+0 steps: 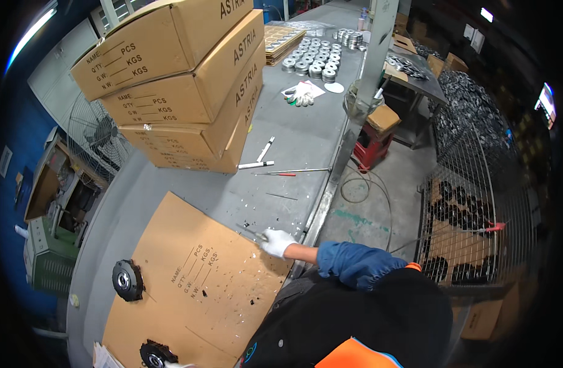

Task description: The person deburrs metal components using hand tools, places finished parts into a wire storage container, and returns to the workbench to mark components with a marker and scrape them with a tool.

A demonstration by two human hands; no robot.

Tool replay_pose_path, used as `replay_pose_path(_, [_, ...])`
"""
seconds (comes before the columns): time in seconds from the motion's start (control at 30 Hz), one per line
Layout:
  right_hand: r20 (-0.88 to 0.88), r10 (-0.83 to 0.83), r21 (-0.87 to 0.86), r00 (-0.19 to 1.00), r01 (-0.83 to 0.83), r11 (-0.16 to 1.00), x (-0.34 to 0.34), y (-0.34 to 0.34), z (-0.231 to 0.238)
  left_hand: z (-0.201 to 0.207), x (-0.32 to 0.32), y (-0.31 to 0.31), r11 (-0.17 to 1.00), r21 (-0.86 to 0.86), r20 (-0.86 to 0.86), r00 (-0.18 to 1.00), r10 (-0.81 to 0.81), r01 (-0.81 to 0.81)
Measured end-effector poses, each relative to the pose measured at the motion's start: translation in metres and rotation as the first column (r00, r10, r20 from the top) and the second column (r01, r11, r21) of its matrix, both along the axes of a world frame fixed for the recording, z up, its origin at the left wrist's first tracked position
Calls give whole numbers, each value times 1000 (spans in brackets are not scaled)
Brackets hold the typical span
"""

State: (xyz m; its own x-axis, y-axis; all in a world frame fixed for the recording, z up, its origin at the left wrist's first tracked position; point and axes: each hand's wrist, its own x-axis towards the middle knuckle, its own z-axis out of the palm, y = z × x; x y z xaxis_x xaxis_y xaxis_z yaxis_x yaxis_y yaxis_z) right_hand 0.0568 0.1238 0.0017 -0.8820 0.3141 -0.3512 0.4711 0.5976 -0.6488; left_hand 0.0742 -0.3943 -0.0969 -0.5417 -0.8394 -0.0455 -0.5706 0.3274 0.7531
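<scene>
My right hand, in a white glove, is closed around a thin grey metal tool near the cardboard's right edge. Its pointed end faces away to the left. Too little of the tool shows to tell its exact kind. Only a sliver of my left hand, also in a white glove, shows at the lower edge beside a round black part with a toothed rim and metal centre. Its fingers are hidden. A similar black part lies farther left on the flat cardboard sheet. Small black scraps are scattered over the sheet.
Stacked cardboard boxes stand at the back left of the grey table. Markers, thin rods and a pair of gloves lie beyond my hand. Metal rings are stacked farther back. Wire cages stand right.
</scene>
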Motion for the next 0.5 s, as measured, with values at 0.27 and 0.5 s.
replay_pose_path(0.27, [-116,83,36,990,-80,996,-45,15,19,-8,24,165,969,245,-342,938,51,36])
replay_pose_path(0.5, [-188,24,144,982,4,990,-38,131,-34,67,17,308,909,104,-238,897,-372,404])
